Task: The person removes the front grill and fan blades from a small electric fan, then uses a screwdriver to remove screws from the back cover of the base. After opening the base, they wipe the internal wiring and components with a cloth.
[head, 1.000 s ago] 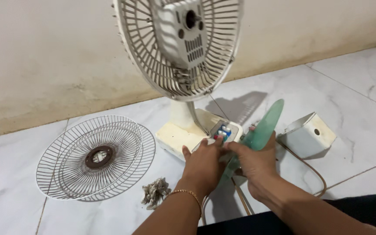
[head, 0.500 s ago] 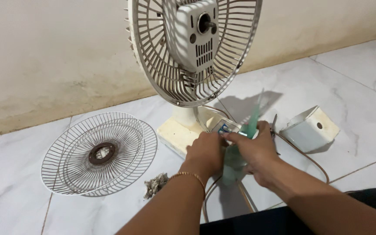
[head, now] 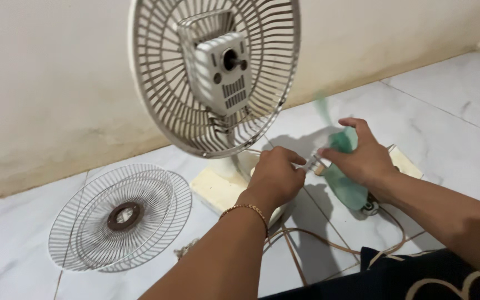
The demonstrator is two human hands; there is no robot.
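The right hand (head: 362, 158) is closed around the hub end of the translucent green fan blade (head: 344, 178), fingers curled over its top so that one blade lobe hangs below the palm and another shows as a green blur above the fingertips. The left hand (head: 276, 178) is drawn into a loose fist, its thumb and forefinger pressed together toward a small pale part between the two hands (too blurred to say what it is, or whether it is truly pinched). A second ago both hands sat low and close together over the button panel on the cream fan base (head: 218, 189), with the blade tilted upright between them; now the blade has been carried up and to the right, clear of the base, and the hands have come apart around that small part. That reads as the blade being turned and handled off the fan rather than set against anything: the motor shaft (head: 230, 59) in the middle of the rear guard (head: 215, 72) is bare, and the blade is well apart from it. Outward from the hands, the brown power cord (head: 306, 239) loops on the marble floor (head: 451, 111) below the wrists, the white box-like cover (head: 404, 161) is mostly hidden behind the right wrist, and the detached wire front grille (head: 120, 216) lies flat to the left, beside the base, where it lay before.
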